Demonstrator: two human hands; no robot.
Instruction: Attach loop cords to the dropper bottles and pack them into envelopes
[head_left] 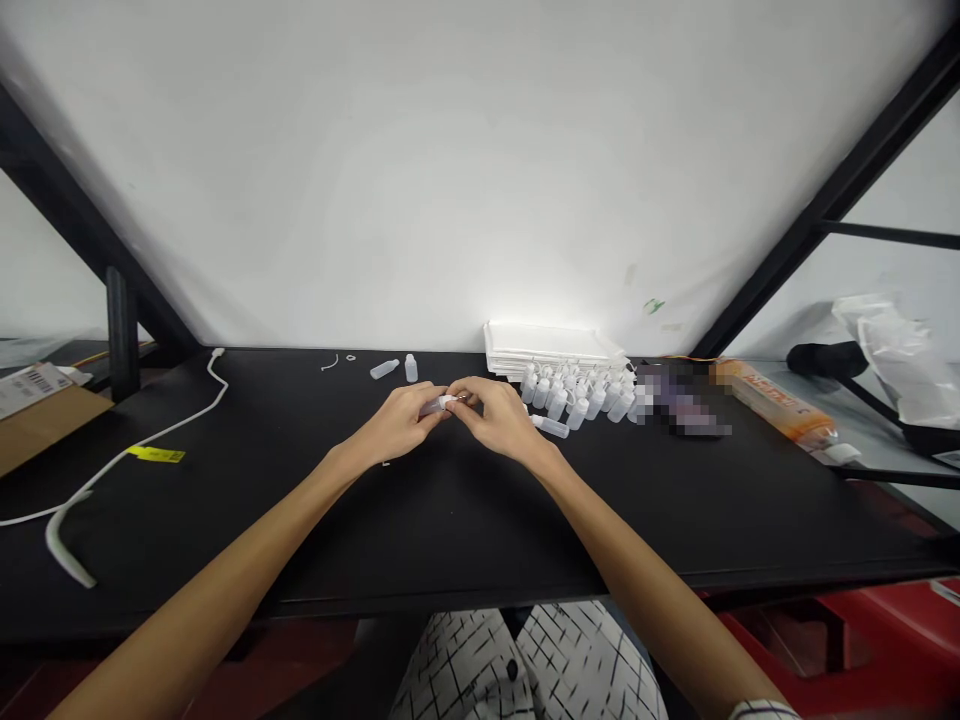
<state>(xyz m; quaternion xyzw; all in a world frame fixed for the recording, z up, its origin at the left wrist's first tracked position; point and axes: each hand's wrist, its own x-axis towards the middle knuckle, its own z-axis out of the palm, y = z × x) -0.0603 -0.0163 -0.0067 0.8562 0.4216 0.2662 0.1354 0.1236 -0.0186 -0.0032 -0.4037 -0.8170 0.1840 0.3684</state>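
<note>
I am sitting at the black table (450, 520), and beside my hands the cluster of small bottles (581, 395) is standing in front of a white tray stack (551, 345). My left hand (394, 425) and right hand (499, 418) are meeting over the table middle, fingers closed on one small bottle (439, 404) between them, lying sideways. It is looking like thin, light plastic, a little slippery and easy to squeeze, so I judge the body is the best place for holding, the tip for the fine work.
</note>
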